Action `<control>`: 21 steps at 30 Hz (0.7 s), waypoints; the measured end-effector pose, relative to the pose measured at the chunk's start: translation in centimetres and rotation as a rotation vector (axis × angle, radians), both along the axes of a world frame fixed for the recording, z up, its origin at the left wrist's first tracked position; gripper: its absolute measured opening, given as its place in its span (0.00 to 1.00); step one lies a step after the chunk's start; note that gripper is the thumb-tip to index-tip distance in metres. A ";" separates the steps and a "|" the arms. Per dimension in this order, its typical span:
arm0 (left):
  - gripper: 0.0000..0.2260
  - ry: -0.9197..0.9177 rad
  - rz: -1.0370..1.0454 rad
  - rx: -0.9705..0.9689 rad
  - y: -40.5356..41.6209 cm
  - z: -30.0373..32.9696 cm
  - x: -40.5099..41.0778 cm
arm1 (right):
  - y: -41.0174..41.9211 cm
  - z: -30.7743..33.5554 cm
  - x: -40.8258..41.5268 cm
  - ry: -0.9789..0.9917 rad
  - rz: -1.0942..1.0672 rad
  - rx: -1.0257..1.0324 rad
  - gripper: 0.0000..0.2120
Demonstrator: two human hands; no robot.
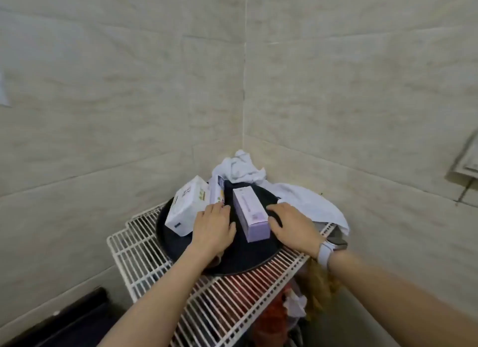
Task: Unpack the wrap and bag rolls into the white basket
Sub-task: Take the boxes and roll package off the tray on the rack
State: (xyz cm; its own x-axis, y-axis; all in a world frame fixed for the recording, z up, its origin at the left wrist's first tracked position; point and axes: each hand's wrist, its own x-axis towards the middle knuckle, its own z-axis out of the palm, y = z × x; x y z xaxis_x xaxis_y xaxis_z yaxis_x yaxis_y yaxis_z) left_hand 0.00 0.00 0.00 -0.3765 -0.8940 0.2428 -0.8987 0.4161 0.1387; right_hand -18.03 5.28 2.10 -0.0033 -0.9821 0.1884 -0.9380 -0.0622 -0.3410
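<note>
Where both hands flank it, open (neither grip closed), a lilac box.

A white wire rack is set in the corner of two tiled walls. A round dark tray is laid directly on its grid, and most of the far part of the rack is covered by it. A crumpled white cloth is spread behind the tray and hangs over the right edge of the rack. The near bars of the rack are left bare, and red things are seen below through them.
</note>
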 end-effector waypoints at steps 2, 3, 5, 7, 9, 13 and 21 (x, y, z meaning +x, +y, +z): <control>0.19 -0.023 0.060 -0.047 -0.6 -1.0 -0.5 | -2.1 -0.8 0.5 0.005 0.023 0.048 0.22; 0.18 -0.030 0.076 -0.098 -0.8 -1.8 -0.6 | -3.0 -1.3 0.9 0.019 0.033 0.076 0.25; 0.16 -0.099 0.100 -0.149 -0.9 -2.9 -1.2 | -4.1 -1.9 1.7 0.006 0.049 0.129 0.27; 0.17 -0.219 0.153 -0.175 -1.1 -3.6 -1.9 | -4.9 -2.5 1.8 -0.038 0.057 0.138 0.29; 0.16 -0.295 0.199 -0.209 -1.3 -4.0 -2.4 | -5.4 -2.5 1.3 -0.053 0.084 0.141 0.29; 0.14 -0.376 0.365 -0.252 -0.9 -3.1 -3.8 | -6.3 -1.9 -0.6 -0.190 0.121 0.214 0.27; 0.20 -0.200 0.619 0.034 0.2 -3.2 -3.6 | -7.4 -1.7 -2.8 -0.290 0.203 0.277 0.28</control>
